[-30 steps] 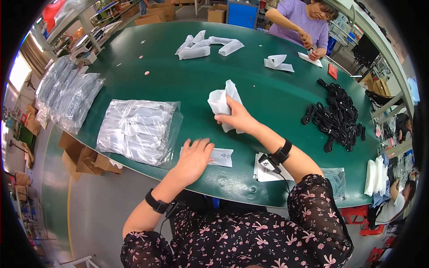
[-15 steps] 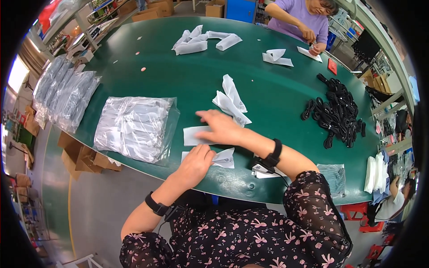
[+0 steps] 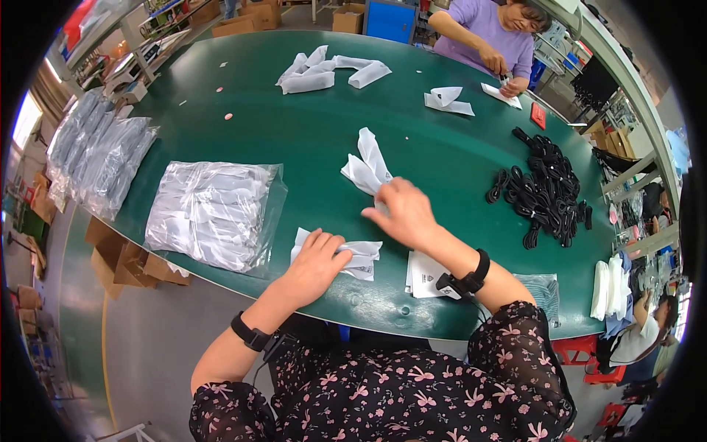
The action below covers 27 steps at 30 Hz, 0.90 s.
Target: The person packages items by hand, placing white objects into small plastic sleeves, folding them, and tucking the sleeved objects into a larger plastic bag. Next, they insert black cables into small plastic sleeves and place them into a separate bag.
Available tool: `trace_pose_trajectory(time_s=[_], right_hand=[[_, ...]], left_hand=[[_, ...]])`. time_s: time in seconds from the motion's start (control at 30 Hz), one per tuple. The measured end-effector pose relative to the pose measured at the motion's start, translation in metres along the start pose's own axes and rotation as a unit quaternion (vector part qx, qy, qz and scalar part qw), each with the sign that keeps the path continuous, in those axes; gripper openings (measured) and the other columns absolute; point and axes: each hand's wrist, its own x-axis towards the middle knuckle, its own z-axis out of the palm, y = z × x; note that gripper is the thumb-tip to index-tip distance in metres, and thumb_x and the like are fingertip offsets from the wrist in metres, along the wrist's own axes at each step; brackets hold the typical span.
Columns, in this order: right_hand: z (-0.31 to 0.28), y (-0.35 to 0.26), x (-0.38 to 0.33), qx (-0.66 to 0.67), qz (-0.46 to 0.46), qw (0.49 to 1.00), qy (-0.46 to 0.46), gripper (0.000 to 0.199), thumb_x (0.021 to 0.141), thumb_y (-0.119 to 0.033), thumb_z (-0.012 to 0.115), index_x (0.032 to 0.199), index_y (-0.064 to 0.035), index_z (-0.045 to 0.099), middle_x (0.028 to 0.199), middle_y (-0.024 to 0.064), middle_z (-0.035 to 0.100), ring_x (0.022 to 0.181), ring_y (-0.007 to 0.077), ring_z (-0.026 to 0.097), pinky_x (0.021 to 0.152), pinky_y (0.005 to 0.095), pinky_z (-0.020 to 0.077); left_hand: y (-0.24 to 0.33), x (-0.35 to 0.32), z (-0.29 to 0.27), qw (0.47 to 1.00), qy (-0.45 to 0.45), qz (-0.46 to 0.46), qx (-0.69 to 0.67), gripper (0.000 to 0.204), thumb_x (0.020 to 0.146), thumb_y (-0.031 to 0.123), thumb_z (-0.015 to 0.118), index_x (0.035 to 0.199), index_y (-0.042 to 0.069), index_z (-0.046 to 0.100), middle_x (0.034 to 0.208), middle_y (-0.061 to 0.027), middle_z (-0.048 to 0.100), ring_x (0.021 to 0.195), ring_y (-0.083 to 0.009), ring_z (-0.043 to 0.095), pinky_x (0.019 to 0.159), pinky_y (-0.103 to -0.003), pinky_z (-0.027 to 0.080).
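Observation:
My left hand (image 3: 318, 264) rests on a white, folded, soft pouch (image 3: 362, 258) near the table's front edge, its fingers pressed together over the pouch's left part. Farther out, my right hand (image 3: 406, 212) is at the near end of two overlapping white pouches (image 3: 366, 168). Its thumb points left, apart from the fingers, and the hand covers the pouches' lower end. A stack of white printed cards (image 3: 426, 275) lies beneath my right wrist.
Left stand a clear bag of white pouches (image 3: 210, 214) and grey bagged bundles (image 3: 103, 155). Black coiled cables (image 3: 549, 188) are heaped at right. More white pouches (image 3: 313, 72) lie at the back. Across the green table (image 3: 294, 132), a co-worker (image 3: 486, 37) handles a small item.
My right hand has moved away from my left hand, outward and to the right, to the two pouches. The flat white piece formerly beneath it has gone from that spot. More of the card stack shows.

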Motion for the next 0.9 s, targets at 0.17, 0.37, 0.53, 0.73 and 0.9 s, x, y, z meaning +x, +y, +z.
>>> trace_pose_trajectory(time_s=[0.17,0.37,0.53,0.73,0.9], right_hand=[[0.014,0.024,0.006,-0.064,0.129,0.989,0.026,0.028,0.078,-0.022,0.071,0.092,-0.0006,0.060,0.094,0.0170,0.060,0.088,0.0365,0.062,0.077,0.0453,0.0502],[0.027,0.012,-0.004,0.059,0.025,0.998,-0.014,0.030,0.081,-0.026,0.069,0.091,0.0001,0.060,0.095,0.0186,0.061,0.090,0.0391,0.062,0.078,0.0482,0.0494],[0.029,0.006,-0.006,0.084,-0.032,0.994,-0.059,0.032,0.081,-0.028,0.071,0.094,-0.0007,0.060,0.095,0.0182,0.061,0.088,0.0381,0.061,0.075,0.0455,0.0503],[-0.003,0.012,0.017,-0.004,0.059,0.994,0.094,0.036,0.080,-0.032,0.072,0.092,0.0003,0.061,0.093,0.0178,0.060,0.087,0.0337,0.061,0.072,0.0416,0.0517],[0.025,0.061,0.054,-0.189,0.029,0.967,0.169,0.026,0.078,-0.022,0.070,0.081,0.0021,0.060,0.089,0.0187,0.060,0.081,0.0355,0.062,0.070,0.0433,0.0525]], left_hand=[[0.003,0.004,-0.003,0.993,-0.043,-0.060,-0.097,0.039,0.073,0.010,0.074,0.107,0.001,0.058,0.119,-0.0188,0.051,0.120,-0.0353,0.048,0.108,-0.046,0.035],[0.004,0.020,-0.017,0.999,0.015,0.012,-0.031,0.041,0.070,0.015,0.077,0.105,0.004,0.060,0.125,-0.0202,0.048,0.130,-0.0370,0.039,0.108,-0.050,0.033],[-0.007,0.024,-0.010,1.000,0.006,0.012,-0.017,0.038,0.072,0.022,0.077,0.102,0.008,0.059,0.126,-0.0190,0.047,0.131,-0.0375,0.037,0.109,-0.054,0.030],[-0.010,0.019,-0.003,0.998,-0.034,0.011,-0.058,0.040,0.073,0.025,0.077,0.104,0.005,0.061,0.121,-0.0158,0.050,0.121,-0.0362,0.044,0.101,-0.052,0.033],[-0.009,0.021,0.003,0.998,-0.025,-0.023,-0.061,0.050,0.072,0.028,0.078,0.109,0.002,0.059,0.119,-0.0156,0.050,0.116,-0.0356,0.045,0.096,-0.051,0.036]])
